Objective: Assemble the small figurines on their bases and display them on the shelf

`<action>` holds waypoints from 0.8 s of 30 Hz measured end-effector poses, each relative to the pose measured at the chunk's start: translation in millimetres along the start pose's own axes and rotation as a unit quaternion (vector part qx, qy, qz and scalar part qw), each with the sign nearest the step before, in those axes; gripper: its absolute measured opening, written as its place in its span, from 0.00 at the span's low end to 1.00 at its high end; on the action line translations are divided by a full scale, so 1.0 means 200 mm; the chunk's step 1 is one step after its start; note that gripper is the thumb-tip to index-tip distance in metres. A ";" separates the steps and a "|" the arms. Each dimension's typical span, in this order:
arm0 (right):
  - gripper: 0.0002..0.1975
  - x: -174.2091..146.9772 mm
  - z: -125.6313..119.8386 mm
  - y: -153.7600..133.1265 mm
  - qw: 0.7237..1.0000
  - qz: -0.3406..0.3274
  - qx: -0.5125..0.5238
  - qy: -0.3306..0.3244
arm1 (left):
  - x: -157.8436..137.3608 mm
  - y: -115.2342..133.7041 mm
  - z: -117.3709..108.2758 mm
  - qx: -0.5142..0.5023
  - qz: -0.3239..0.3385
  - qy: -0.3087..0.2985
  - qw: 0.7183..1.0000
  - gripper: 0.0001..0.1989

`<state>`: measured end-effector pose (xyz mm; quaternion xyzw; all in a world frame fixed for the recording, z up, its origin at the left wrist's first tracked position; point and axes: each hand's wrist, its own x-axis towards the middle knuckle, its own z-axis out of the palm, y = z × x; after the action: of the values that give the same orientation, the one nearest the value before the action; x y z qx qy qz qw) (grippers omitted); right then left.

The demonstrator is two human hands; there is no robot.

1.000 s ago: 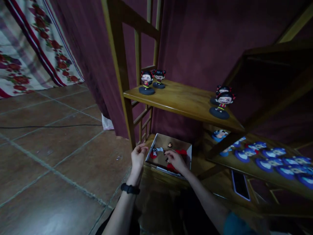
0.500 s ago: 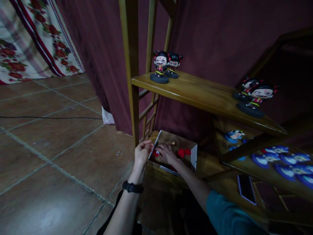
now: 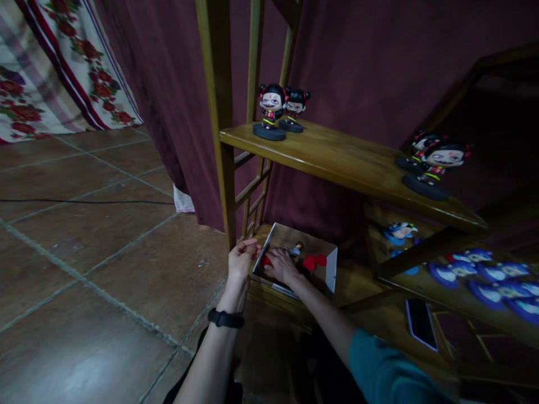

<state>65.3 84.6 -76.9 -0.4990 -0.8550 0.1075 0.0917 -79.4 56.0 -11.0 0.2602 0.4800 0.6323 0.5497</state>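
Cardboard box (image 3: pixel 330 268), low on the shelf unit: your left hand (image 3: pixel 241 262) grips its left wall; your right hand (image 3: pixel 281 266) lies inside on red pieces (image 3: pixel 315 261), grasp indiscernible.

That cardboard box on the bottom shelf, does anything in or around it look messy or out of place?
Slightly. The box sits askew to the shelf edge and holds loose red bits and a small figure piece, unlike the upright figurines above. The left hand grips its rim; the right hand reaches inside. A phone lies nearby.
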 end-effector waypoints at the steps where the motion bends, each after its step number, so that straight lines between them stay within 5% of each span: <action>1: 0.19 0.01 0.01 -0.02 1.000 0.012 0.000 -0.007 | 0.00 0.00 0.00 0.002 -0.002 -0.002 1.000 0.16; 7: 0.17 0.01 0.01 -0.04 0.997 0.061 0.039 0.014 | 0.01 0.00 0.00 0.019 -0.006 -0.007 1.000 0.17; 11: 0.07 -0.01 -0.02 0.00 0.977 0.114 0.176 0.030 | 0.01 -0.03 0.01 0.034 -0.032 -0.032 0.998 0.16; 13: 0.04 -0.02 -0.06 0.04 0.937 0.176 0.296 0.058 | 0.02 -0.04 0.01 0.048 -0.049 -0.042 0.997 0.14; 15: 0.04 -0.04 -0.14 0.08 0.859 0.235 0.443 0.102 | 0.01 -0.06 0.02 0.055 -0.067 -0.043 0.995 0.13; 18: 0.09 -0.10 -0.25 0.10 0.758 0.216 0.600 0.137 | 0.00 -0.09 0.06 0.046 -0.110 -0.042 0.992 0.13; 21: 0.12 -0.16 -0.30 0.07 0.725 0.202 0.642 0.146 | -0.03 -0.12 0.11 0.024 -0.147 -0.060 0.987 0.13; 24: 0.12 -0.18 -0.30 0.02 0.733 0.182 0.644 0.122 | -0.05 -0.14 0.15 0.006 -0.162 -0.092 0.982 0.13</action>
<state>102.1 61.0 -23.2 -0.4755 -0.4553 0.5850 0.4737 -39.2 53.5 -22.2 0.2394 0.4666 0.5055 0.6852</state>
